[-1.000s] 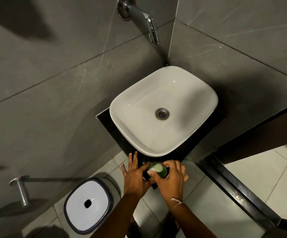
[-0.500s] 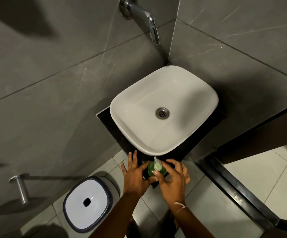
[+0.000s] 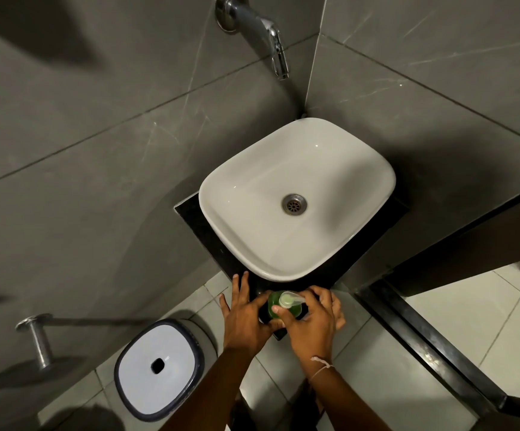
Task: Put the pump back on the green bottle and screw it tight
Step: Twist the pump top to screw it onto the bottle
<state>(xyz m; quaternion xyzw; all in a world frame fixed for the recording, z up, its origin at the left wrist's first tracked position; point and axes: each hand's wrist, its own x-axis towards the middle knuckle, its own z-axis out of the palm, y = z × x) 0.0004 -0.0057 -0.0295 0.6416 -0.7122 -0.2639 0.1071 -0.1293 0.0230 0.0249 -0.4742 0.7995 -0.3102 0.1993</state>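
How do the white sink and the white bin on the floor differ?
The sink is an open bowl with a metal drain; the bin shows a closed lid with a small dark slot. The sink is all white and sits on a black counter; the bin has a dark rim and stands lower, on floor tiles. Both are rounded squares.

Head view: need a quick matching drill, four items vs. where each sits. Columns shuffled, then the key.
Items:
1. green bottle
2. tap
3. bin
4. drain

Places:
A. on the floor, left of the arms
B. middle of the white basin
C. between the left hand and right hand
D. on the wall above the basin

Pairs: 1-C, 2-D, 3-A, 4-B
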